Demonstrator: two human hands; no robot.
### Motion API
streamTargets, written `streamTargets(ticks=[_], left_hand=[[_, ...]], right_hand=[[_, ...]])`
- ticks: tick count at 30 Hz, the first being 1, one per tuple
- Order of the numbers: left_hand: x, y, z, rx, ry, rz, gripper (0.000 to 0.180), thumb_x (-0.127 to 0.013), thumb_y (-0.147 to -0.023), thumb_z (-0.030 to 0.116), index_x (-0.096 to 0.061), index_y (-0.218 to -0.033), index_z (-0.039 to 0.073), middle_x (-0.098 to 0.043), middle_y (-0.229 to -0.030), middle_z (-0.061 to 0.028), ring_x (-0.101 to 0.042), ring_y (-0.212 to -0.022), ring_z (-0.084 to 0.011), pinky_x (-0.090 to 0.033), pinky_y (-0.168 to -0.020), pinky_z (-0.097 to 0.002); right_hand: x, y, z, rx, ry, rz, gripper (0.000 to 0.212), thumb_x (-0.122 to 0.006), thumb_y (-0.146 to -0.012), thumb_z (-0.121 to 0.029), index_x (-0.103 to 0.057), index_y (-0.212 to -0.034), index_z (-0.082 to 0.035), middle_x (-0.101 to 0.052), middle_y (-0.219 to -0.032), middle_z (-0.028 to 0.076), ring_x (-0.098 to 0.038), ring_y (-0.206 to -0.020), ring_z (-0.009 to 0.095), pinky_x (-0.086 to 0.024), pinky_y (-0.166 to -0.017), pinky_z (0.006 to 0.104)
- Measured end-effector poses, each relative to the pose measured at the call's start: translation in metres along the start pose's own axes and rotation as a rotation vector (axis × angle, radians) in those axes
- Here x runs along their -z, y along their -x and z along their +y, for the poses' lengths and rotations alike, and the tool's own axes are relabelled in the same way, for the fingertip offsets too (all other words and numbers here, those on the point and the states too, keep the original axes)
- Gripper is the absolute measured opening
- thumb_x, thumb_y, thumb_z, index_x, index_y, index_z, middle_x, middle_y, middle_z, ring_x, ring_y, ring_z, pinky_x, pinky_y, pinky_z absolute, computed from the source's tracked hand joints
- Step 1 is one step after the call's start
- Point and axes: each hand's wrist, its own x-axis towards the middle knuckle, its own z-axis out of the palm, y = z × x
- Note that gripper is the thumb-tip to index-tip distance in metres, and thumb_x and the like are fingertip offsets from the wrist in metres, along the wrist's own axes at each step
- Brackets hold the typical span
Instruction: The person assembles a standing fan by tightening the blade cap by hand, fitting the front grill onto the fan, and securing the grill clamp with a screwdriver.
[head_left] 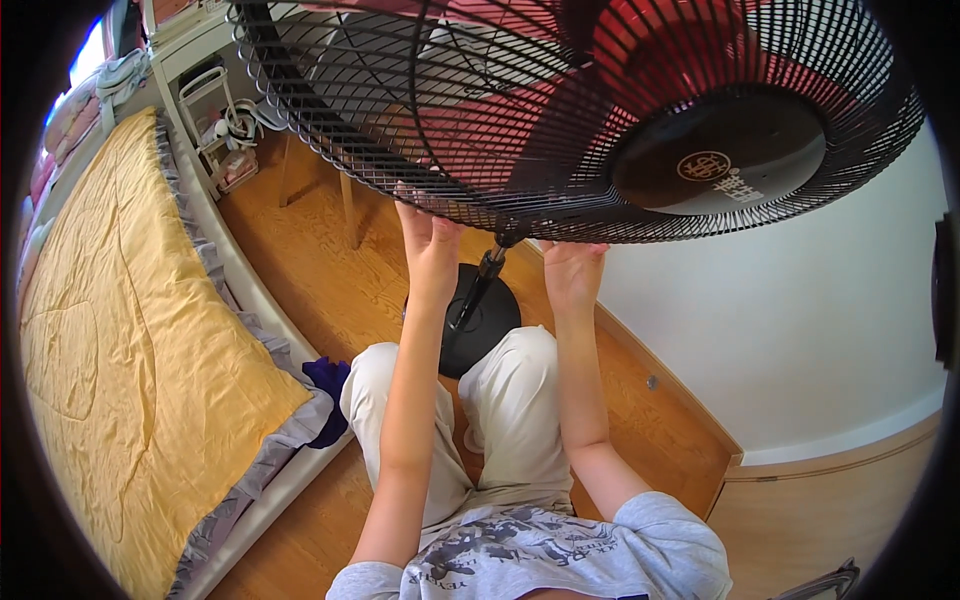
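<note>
A pedestal fan with a black wire guard (720, 150) and red blades fills the top of the head view, close to me. Its black pole (484, 280) runs down to a round black base (495, 330) on the floor beyond my knees. My left hand (430, 240) grips the guard's lower rim left of the pole, thumb on the near side. My right hand (575, 275) holds the same rim to the right of the pole. The guard hides part of the fingers on both hands.
At left is a bed with a yellow quilt (150, 350); dark blue cloth (328, 400) lies at its edge. A small wheeled rack (225, 130) stands at the far left beside wooden legs (348, 205). A white wall (790, 330) rises at right. Wooden floor (300, 260) lies between.
</note>
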Motion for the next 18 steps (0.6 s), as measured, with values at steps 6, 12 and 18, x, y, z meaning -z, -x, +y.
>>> streamTargets(ticks=[6,12,18], left_hand=[[0.005,-0.014,-0.011,0.114,-0.233,-0.218,0.079,-0.069,-0.056,0.05,-0.037,-0.114,0.006,-0.044,-0.107,-0.0013,-0.042,-0.099,-0.0148,-0.036,-0.083,-0.0301],[0.009,-0.019,-0.033,-0.091,-0.271,-0.089,0.078,-0.074,-0.05,0.049,-0.045,-0.102,-0.001,-0.051,-0.095,-0.004,-0.048,-0.082,-0.0134,-0.041,-0.069,-0.0272],[0.008,-0.024,-0.054,0.031,0.154,-0.051,0.09,-0.056,-0.063,0.061,-0.024,-0.122,0.001,-0.034,-0.118,-0.0097,-0.035,-0.107,-0.0181,-0.03,-0.09,-0.0347]], right_hand=[[0.001,-0.02,-0.003,-0.044,-0.109,-0.074,0.063,-0.065,-0.061,-0.049,-0.047,-0.111,-0.017,-0.048,-0.112,-0.003,-0.044,-0.105,0.018,-0.032,-0.091,0.0375],[0.009,-0.027,-0.001,0.002,-0.031,-0.151,0.068,-0.065,-0.057,-0.052,-0.048,-0.113,-0.017,-0.048,-0.114,-0.005,-0.043,-0.105,0.017,-0.031,-0.092,0.037],[-0.016,-0.023,-0.005,-0.012,-0.238,-0.221,0.075,-0.054,-0.063,-0.059,-0.039,-0.119,-0.012,-0.039,-0.123,0.001,-0.035,-0.112,0.02,-0.023,-0.098,0.0407]])
